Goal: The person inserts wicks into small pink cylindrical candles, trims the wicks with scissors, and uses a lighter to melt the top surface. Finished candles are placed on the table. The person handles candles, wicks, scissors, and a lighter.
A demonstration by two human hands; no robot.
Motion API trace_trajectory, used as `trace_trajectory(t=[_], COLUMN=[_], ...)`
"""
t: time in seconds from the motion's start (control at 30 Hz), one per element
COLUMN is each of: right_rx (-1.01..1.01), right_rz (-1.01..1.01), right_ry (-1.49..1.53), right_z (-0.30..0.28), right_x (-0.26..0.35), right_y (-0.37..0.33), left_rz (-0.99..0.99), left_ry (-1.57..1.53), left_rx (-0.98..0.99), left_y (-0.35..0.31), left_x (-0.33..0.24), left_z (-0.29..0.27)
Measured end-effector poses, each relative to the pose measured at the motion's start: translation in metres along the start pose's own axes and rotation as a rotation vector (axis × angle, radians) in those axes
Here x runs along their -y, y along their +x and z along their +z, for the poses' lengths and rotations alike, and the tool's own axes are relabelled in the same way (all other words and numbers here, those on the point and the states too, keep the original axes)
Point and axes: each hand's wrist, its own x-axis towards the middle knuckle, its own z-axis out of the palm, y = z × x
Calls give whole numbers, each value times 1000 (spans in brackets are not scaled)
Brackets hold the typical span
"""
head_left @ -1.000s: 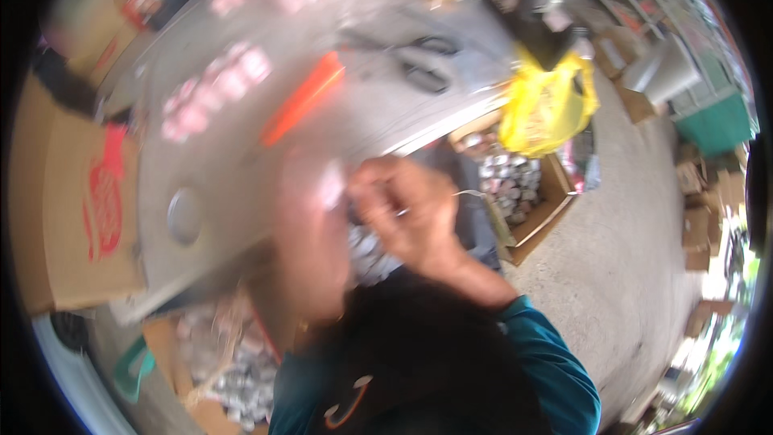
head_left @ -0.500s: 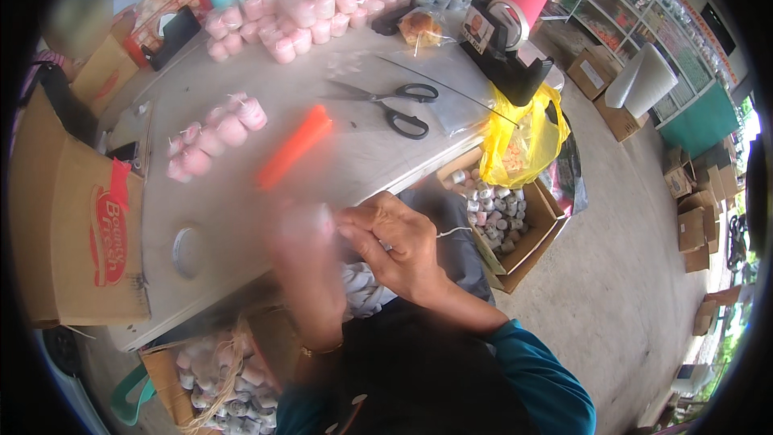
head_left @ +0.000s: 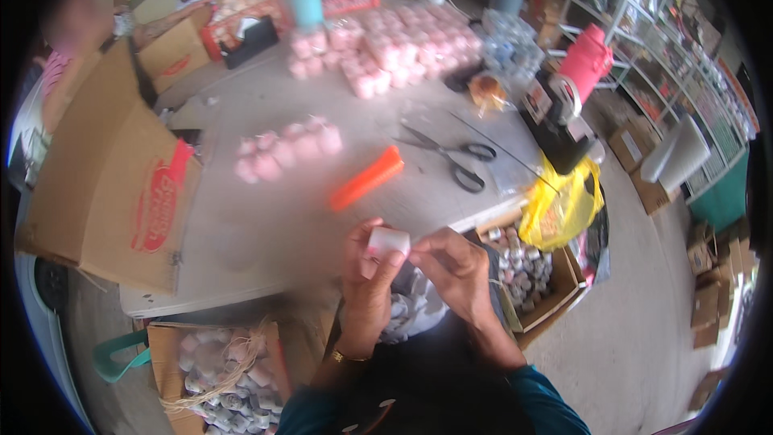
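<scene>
Just in front of the table's near edge, my left hand (head_left: 367, 282) is closed around a short white-and-pink candle (head_left: 390, 240), held on its side. The fingers of my right hand (head_left: 460, 272) are pinched together at the candle's right end; whatever is between them is too small to make out. Crumpled pale cloth or paper (head_left: 415, 306) lies in my lap below both hands. On the table beyond are an orange tool or holder (head_left: 367, 179), black-handled scissors (head_left: 451, 153) and a row of pink candles (head_left: 290, 149) that looks wrapped in clear plastic.
Many bagged pink candles (head_left: 411, 44) are stacked at the table's far side. Open cartons of small candles stand low left (head_left: 157, 370) and right (head_left: 568, 294). A yellow plastic bag (head_left: 564, 201) hangs by the right carton. A tall cardboard box (head_left: 105, 169) stands left; people are behind.
The view has shifted, so the table sits farther right and lower. My left hand, blurred before, now shows clearly with the candle. My right hand stays close beside it, fingers pinched.
</scene>
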Motion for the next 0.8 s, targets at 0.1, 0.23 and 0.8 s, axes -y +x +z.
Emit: trace_trajectory(t=[0.1,0.23,0.8], right_rx=[83,48,-80], right_rz=[-139,-127,76], right_ry=[-121,-93,130], right_z=[-5,-1,-3], right_x=[1,-1,-7], right_y=[3,1,-9], left_rz=[24,33,-40], left_ry=[-60,-48,-27], left_rx=[-30,-7,30], left_y=[4,3,1], left_x=[-2,-3,-3], left_z=[-5,-9,-4])
